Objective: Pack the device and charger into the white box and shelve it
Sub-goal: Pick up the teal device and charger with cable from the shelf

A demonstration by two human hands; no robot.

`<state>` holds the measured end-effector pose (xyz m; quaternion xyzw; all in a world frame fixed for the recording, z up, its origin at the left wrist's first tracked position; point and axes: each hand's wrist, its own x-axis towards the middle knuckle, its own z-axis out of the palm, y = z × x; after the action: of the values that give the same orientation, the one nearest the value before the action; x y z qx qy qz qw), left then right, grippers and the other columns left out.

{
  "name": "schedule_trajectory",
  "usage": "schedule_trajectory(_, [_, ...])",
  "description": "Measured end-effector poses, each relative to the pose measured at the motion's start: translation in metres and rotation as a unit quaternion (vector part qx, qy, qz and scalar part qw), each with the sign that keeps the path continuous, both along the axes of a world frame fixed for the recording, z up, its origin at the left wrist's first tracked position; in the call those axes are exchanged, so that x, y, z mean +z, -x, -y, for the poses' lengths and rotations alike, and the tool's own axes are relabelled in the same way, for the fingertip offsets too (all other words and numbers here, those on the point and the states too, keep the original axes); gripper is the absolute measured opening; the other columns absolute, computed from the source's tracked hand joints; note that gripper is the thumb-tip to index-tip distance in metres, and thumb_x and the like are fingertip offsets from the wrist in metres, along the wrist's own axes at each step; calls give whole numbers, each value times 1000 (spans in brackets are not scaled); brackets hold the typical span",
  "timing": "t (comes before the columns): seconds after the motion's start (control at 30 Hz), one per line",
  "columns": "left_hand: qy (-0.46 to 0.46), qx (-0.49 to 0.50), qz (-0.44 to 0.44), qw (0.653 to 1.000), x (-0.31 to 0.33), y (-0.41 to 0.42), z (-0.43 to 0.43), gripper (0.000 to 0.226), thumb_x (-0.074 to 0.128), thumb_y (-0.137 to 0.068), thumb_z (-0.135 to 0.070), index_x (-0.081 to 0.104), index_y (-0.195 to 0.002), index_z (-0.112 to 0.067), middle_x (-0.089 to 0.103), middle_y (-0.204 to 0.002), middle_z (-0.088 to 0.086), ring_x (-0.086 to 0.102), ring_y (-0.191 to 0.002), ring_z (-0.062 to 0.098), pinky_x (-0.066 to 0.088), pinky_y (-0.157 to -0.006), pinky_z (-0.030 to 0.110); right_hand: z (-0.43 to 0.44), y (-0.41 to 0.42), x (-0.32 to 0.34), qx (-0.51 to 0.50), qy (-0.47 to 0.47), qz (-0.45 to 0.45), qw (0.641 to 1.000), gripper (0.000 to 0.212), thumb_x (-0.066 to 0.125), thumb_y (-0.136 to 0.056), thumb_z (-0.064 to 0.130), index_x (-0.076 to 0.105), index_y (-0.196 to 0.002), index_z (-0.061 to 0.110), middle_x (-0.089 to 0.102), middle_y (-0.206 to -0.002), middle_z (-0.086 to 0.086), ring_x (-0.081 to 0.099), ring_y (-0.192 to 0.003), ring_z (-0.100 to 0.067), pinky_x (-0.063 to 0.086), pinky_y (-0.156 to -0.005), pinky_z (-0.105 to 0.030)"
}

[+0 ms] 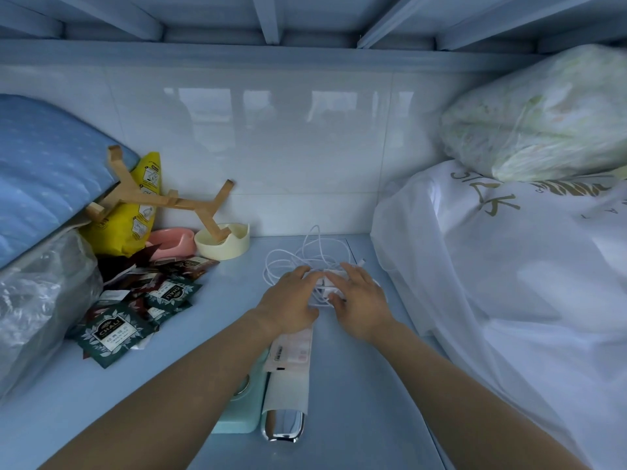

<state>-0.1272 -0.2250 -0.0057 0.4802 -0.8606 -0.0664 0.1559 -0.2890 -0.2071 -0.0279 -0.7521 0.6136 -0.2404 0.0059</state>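
The white charger [328, 283] lies on the pale blue shelf [356, 385], with its thin white cable [305, 254] looped loosely behind it. My left hand [291, 298] presses on the cable and the charger's left side. My right hand [359, 301] closes on the charger from the right, thumb at its near edge. Closer to me lies the device [285, 427], its chrome end sticking out of a white sleeve [292, 374] with a pink label. It rests partly on a mint green flat item [237, 424] under my left forearm. No white box is in view.
Dark tea sachets [112, 334] are scattered at the left, beside a cream cup [224, 247], a pink dish [169, 242], a wooden stand [163, 198], a yellow pouch [142, 212] and blue bedding [44, 171]. Large white bags [509, 283] fill the right. A tiled wall [288, 137] closes the back.
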Motion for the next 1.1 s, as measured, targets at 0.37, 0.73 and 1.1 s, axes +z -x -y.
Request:
schedule_trajectory(0.37, [-41,-16,-19,999,-3,4,29,60,62,-82,-22,36,-136,-17,41,-140,8,43,-126,27,39,-102,41,21,8,-2,18,-68,31,997,75,64,-78,38,24,-143,35,20,-154,0,21,-140,-23,26,-108,-44])
schedule_trajectory(0.73, [-18,-7,15,1000,-8,-2,43,51,57,-88,-30,38,-134,-21,51,-130,11,51,-115,29,44,-94,40,34,5,-2,-18,-63,52,997,70,64,-76,50,32,-136,39,39,-138,-1,30,-130,-24,30,-99,-43])
schedule_trajectory(1.1, [9,-12,42,999,-12,-4,48,35,50,-89,-13,44,-124,-16,57,-117,14,55,-103,30,42,-80,35,41,0,6,5,-45,11,999,39,63,-74,43,55,-105,21,62,-107,-1,54,-104,-22,36,-93,-34])
